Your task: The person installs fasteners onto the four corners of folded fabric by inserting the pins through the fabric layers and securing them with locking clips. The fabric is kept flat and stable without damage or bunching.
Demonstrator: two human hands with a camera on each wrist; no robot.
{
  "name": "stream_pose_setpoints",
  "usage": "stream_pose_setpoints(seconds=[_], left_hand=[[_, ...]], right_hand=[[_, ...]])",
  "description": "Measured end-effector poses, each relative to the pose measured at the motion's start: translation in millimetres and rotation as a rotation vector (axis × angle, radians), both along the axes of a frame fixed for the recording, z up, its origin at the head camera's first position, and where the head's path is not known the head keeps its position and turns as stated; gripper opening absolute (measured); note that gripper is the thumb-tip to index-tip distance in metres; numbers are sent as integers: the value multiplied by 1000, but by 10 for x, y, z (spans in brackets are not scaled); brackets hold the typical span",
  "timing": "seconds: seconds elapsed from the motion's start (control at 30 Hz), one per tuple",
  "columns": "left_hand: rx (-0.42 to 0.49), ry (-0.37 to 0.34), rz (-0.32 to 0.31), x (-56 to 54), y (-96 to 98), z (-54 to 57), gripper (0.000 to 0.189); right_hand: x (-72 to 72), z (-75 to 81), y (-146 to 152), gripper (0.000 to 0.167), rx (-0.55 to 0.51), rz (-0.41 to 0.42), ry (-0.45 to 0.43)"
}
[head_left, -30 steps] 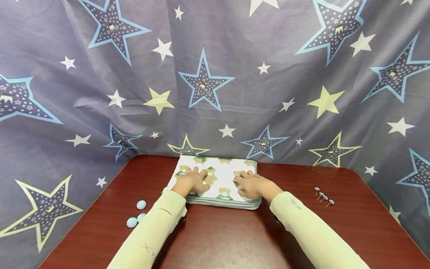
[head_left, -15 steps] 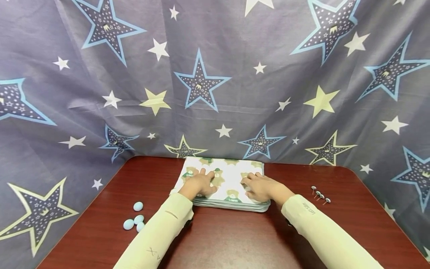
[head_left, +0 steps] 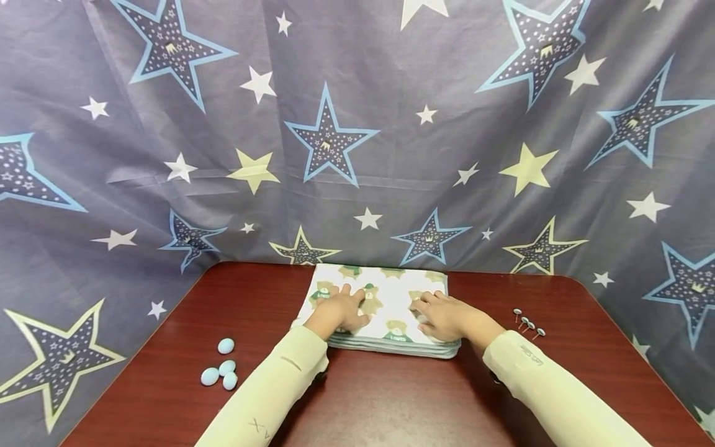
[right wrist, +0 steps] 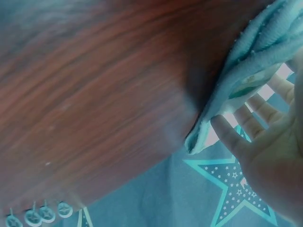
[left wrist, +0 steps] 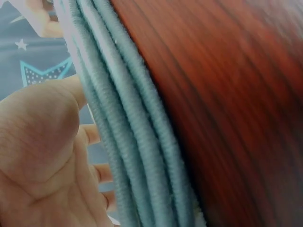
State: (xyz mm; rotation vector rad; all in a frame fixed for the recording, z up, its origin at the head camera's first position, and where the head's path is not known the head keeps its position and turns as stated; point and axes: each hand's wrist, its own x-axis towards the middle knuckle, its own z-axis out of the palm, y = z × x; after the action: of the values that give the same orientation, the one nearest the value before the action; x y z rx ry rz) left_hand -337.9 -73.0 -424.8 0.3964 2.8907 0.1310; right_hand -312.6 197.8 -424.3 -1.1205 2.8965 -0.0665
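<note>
A folded cloth [head_left: 388, 305], white with brown bears and a pale blue-green edge, lies on the table near its far side. On its left part rests my left hand [head_left: 339, 310], fingers spread. My right hand [head_left: 447, 315] lies on its right part, fingers slightly bent. In the left wrist view the stacked edge layers [left wrist: 132, 123] run past the left palm [left wrist: 38, 142]. From the right wrist, a folded corner [right wrist: 236, 80] shows beside the right palm [right wrist: 274, 161], its fingers extended against the top face. Neither hand pinches the cloth.
Several pale blue egg-shaped pieces [head_left: 226, 367] sit at the left of the reddish-brown table [head_left: 385, 403]. Several small round-headed pieces with thin stems [head_left: 524, 321] are in a row at the right. A grey star-patterned curtain [head_left: 357, 155] hangs behind the table.
Both hands and the folded cloth have shifted to the right across the table, the cloth lying flat throughout. The head view has turned slightly, and more of the blue egg-shaped pieces now shows.
</note>
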Motion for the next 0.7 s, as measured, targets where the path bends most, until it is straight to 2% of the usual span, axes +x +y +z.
stream_pose_setpoints(seconds=[0.13, 0.47, 0.7], left_hand=[[-11, -9, -8, 34, 54, 19, 66], [-34, -22, -10, 89, 146, 2, 69], [-44, -33, -12, 135, 183, 26, 72]], right_hand=[[43, -17, 64, 41, -24, 16, 27], [131, -20, 162, 41, -21, -12, 32], [162, -46, 227, 40, -28, 15, 75]])
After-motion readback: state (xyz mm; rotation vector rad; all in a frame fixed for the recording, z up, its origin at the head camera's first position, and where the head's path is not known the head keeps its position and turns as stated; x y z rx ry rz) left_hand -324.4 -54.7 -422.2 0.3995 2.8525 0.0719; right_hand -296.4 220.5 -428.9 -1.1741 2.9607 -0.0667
